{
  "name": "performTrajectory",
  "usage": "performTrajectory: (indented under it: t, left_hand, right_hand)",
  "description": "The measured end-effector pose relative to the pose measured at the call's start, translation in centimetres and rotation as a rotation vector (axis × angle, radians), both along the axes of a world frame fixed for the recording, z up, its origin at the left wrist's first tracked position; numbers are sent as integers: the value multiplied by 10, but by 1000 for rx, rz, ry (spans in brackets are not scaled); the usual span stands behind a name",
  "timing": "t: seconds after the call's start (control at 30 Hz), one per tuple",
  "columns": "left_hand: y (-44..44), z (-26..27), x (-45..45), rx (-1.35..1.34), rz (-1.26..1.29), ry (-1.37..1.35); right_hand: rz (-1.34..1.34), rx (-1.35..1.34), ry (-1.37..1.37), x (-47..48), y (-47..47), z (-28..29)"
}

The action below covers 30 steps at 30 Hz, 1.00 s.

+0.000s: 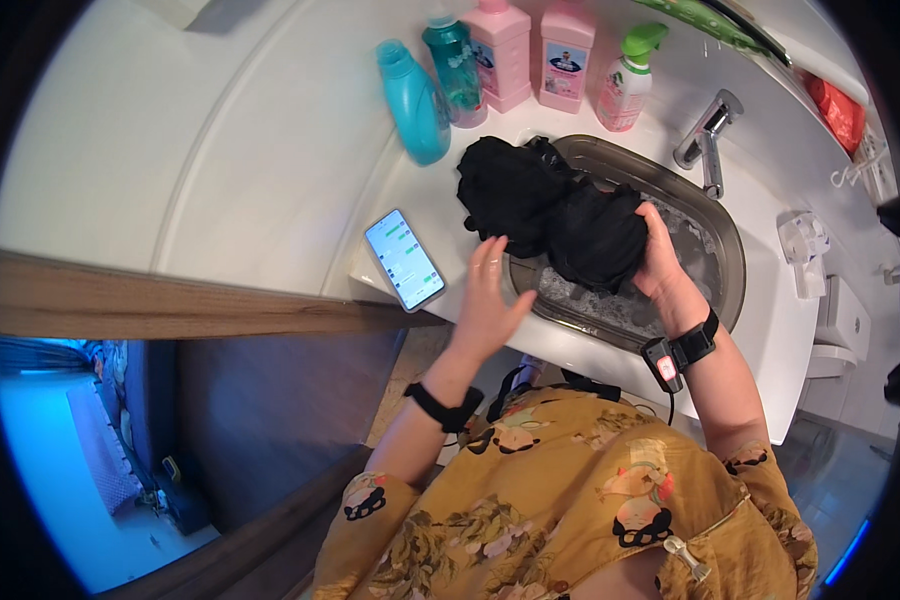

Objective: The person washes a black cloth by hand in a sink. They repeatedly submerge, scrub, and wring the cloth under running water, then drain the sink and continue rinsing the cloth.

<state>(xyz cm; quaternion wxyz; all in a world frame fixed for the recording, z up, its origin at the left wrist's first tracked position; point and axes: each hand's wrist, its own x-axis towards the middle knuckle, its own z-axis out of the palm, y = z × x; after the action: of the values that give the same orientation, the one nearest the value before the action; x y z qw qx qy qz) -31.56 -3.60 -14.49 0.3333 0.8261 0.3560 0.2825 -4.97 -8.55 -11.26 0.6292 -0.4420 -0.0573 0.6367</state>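
Note:
A bunched black cloth garment [555, 214] lies partly over the left rim of a grey translucent plastic basin [731, 281] and partly above the water. My right hand [660, 259] grips the garment's right end, its fingers hidden behind the fabric. At the lower left edge of the cloth is my left hand [487, 300], with thumb and fingers apart and nothing held. Its fingertips reach the cloth's edge, and whether they touch it is unclear. Soapy water [615, 304] with suds fills the basin, which sits in a white washbasin [776, 330].
A lit smartphone [405, 259] lies on the counter's left corner. Along the back stand a turquoise bottle [416, 105], a green bottle [457, 71], pink bottles [566, 60] and a green-topped spray bottle [625, 82]. A chrome faucet [709, 142] rises behind the basin; a toilet [840, 330] stands right.

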Motion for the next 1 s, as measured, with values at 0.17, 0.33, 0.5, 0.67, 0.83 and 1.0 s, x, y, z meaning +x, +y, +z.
performTrajectory:
  t: [0.17, 0.33, 0.5, 0.67, 0.83, 1.0]
  left_hand:
    - [16, -9, 36, -7, 312, -191]
    - [63, -25, 40, -342, 199, -383]
    - [94, -20, 2, -536, 188, -517]
    - [123, 5, -18, -246, 338, -147]
    - [88, 19, 10, 253, 217, -87]
    - [101, 26, 35, 293, 218, -18]
  right_hand:
    - [-46, -53, 17, -4, 15, 1]
    - [84, -107, 45, -16, 48, 2]
    - [77, 87, 109, -60, 72, 9]
    - [-252, 225, -752, -118, 129, -23]
    - [-273, 128, -1148, -120, 148, -44]
    - [-14, -51, -1081, -112, 149, -24]
